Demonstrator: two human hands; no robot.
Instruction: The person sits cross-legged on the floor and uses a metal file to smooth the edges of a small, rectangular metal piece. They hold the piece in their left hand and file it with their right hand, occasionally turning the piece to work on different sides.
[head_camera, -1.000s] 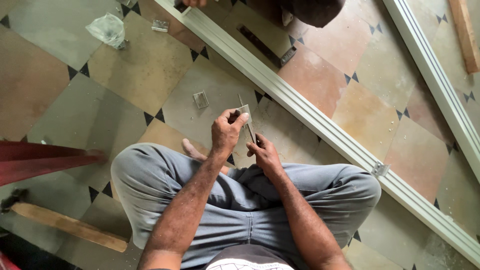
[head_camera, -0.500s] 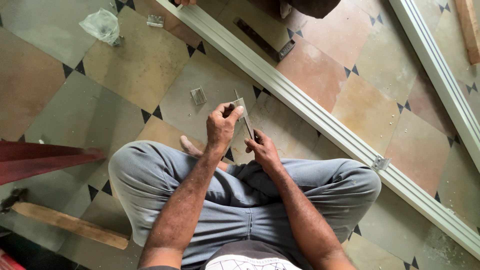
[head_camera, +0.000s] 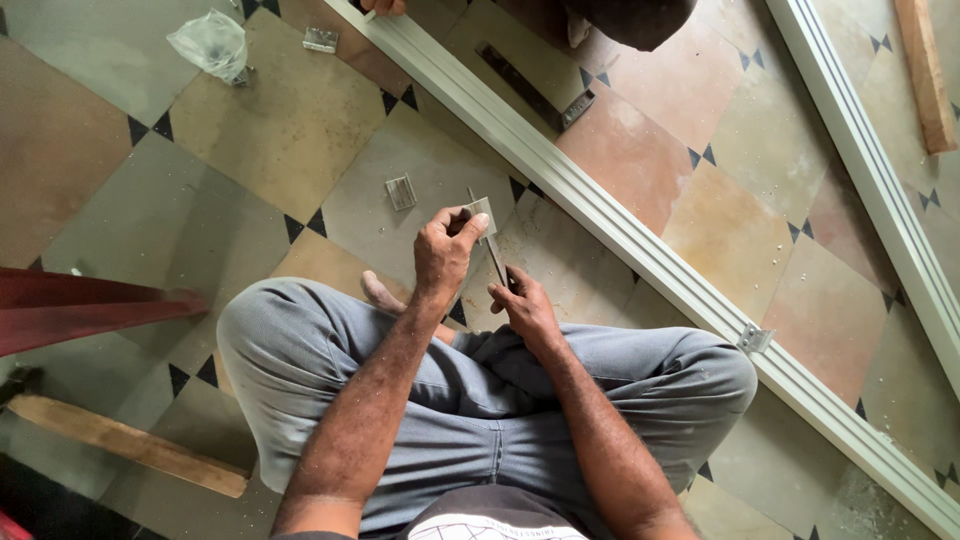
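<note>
Timber lies at the floor's lower left edge: a wooden plank (head_camera: 130, 445), with a red bar (head_camera: 90, 310) above it. Near the upper left corner sits a crumpled plastic bag (head_camera: 212, 42) on the tiled floor (head_camera: 290, 130), and a spare metal hinge (head_camera: 401, 192) rests flat further in. The left hand (head_camera: 445, 255) pinches a small hinge plate (head_camera: 481, 213), pale grey, squarish and thin, fingers closed on its lower edge above the floor in front of the crossed legs. Just beside it, the right hand (head_camera: 525, 310) is closed around a thin dark tool (head_camera: 496, 262), possibly a screwdriver, its tip meeting the plate. To the right, a long white frame rail (head_camera: 640, 250) runs diagonally, carrying a metal bracket (head_camera: 754, 338).
</note>
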